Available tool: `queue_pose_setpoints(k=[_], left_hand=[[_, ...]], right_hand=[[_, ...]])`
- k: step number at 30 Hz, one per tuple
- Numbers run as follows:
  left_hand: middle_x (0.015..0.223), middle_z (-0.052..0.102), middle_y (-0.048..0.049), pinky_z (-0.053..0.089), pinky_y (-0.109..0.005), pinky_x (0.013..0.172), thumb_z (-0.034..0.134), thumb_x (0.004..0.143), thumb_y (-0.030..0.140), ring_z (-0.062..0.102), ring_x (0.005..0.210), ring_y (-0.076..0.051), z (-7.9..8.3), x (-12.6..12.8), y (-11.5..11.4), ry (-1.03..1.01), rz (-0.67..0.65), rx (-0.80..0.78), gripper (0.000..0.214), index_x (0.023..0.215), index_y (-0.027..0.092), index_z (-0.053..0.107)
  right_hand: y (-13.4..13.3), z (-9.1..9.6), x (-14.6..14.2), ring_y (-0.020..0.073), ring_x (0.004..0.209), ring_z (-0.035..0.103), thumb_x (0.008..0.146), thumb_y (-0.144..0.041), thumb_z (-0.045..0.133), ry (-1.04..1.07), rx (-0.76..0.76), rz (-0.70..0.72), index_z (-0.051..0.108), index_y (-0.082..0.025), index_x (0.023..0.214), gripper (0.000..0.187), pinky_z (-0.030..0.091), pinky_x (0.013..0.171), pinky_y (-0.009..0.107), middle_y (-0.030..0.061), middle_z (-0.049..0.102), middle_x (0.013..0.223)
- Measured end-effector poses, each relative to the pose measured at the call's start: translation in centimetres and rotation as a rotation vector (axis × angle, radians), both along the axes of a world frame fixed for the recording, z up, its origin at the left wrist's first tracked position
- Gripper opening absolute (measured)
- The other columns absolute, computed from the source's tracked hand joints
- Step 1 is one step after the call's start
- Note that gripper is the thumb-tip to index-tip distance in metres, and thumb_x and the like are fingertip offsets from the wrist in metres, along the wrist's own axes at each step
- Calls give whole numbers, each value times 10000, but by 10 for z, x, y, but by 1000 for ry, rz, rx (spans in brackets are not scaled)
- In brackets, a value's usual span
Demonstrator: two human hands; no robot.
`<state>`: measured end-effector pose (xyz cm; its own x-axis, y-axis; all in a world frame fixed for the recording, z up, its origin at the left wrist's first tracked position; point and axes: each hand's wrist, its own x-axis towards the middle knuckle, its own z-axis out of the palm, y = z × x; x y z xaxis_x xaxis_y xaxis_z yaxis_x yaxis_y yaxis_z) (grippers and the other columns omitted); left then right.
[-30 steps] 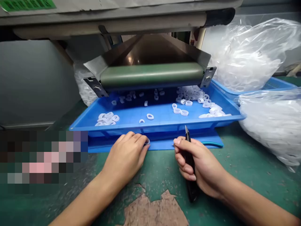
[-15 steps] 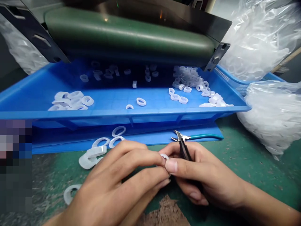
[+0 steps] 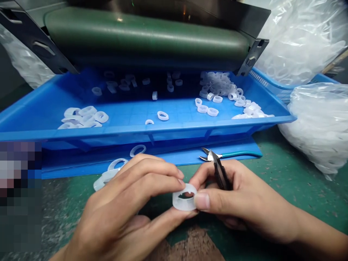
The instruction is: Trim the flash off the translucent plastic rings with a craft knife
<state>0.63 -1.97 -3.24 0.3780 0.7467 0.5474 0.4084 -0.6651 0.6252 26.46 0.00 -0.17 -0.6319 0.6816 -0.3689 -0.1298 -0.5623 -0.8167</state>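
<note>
A translucent white plastic ring (image 3: 178,203) is held up between my two hands, its opening tilted toward me. My left hand (image 3: 127,203) grips its left side, fingertips on the upper rim and thumb beneath. The thumb and forefinger of my right hand (image 3: 239,203) pinch its right edge. A black utility knife (image 3: 221,174) is tucked in that same right hand, pointing up and away; its lower part is hidden by the palm. Past my left fingers lie several loose rings (image 3: 138,150), partly covered by the hand. Side cutters with a teal handle (image 3: 239,154) rest beyond my right hand.
A wide blue tray (image 3: 152,132) holding many small rings stands ahead, under a green conveyor roller (image 3: 149,36). Clear bags of white parts (image 3: 320,127) sit at the right. A worn brown patch (image 3: 193,246) marks the green tabletop (image 3: 274,177).
The ring has been turned and now shows its opening and side wall. My left fingers have spread around it, while the right hand keeps its pinch and the knife.
</note>
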Motion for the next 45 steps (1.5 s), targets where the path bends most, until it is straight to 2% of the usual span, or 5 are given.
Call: queue_pose_setpoints(k=[6, 12, 29, 37, 45], left_hand=[[1129, 903, 53, 676, -226, 936, 875, 1155, 274, 860, 1012, -146, 6, -3, 13, -4, -185, -81, 221, 1354, 338, 805], [1151, 938, 46, 694, -248, 1008, 745, 1228, 309, 867, 1028, -170, 4, -16, 9, 62, -91, -12, 197, 1397, 362, 830], [1102, 929, 13, 727, -273, 870, 967, 1078, 447, 858, 941, -211, 14, -13, 18, -33, -188, -277, 388, 1459, 452, 897], [1091, 956, -78, 806, -448, 963, 1051, 934, 584, 906, 1197, -394, 28, 6, 21, 20, -120, -281, 537, 1405, 355, 932], [1152, 976, -12, 818, -322, 917, 1065, 970, 413, 956, 1035, -297, 20, -15, 14, -99, -98, -400, 421, 1368, 399, 928]], right_hand=[[0, 5, 0, 71, 603, 356, 955, -265, 1063, -57, 113, 1, 789, -186, 941, 285, 235, 511, 235, -94, 597, 734], [-9, 1, 7, 89, 651, 434, 1162, -407, 836, -49, 107, -34, 750, -234, 1100, 203, 349, 546, 214, -29, 706, 977], [-8, 14, -6, 162, 806, 618, 929, -279, 1066, -125, 149, -143, 816, -214, 927, 259, 532, 777, 284, -25, 734, 854], [-14, 2, 13, 121, 602, 495, 1138, -655, 781, -89, 190, -120, 694, -277, 1066, 395, 395, 522, 239, -18, 756, 889], [-15, 13, 17, 173, 665, 562, 1169, -488, 786, -496, 439, 82, 791, -309, 965, 272, 406, 566, 306, -40, 647, 782]])
